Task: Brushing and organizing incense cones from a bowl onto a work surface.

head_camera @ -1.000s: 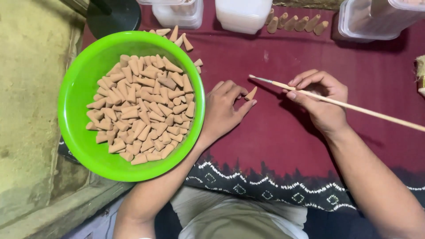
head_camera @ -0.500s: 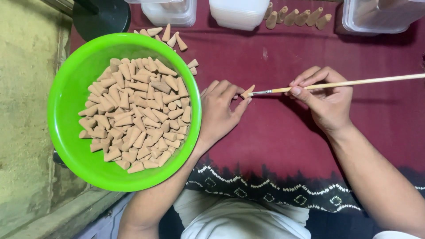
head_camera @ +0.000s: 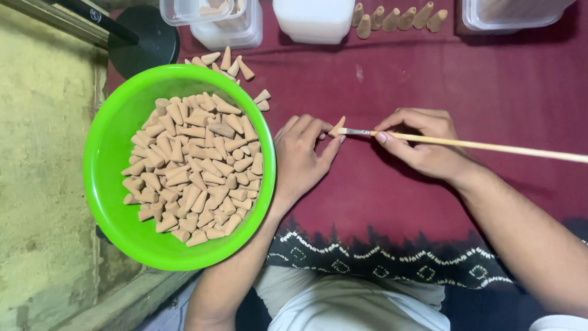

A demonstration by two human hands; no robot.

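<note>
My left hand [head_camera: 303, 156] rests on the maroon cloth [head_camera: 465, 73] and pinches a small tan cone [head_camera: 337, 127] at its fingertips. My right hand [head_camera: 422, 144] grips a long thin wooden brush [head_camera: 484, 144], lying level, with its tip touching the cone. A bright green bowl [head_camera: 107, 153] full of several tan cones [head_camera: 196, 168] sits just left of my left hand.
Loose cones [head_camera: 229, 61] lie behind the bowl. A row of upright cones [head_camera: 398, 17] stands at the far edge between white tubs [head_camera: 315, 21] and clear plastic boxes [head_camera: 214, 18], [head_camera: 508, 13]. A black round base [head_camera: 138, 43] sits at far left beside a yellowish floor [head_camera: 43, 171].
The brush has swung from a slant to level, and its tip now meets the cone held by my left hand. Both hands have stayed at about the same place.
</note>
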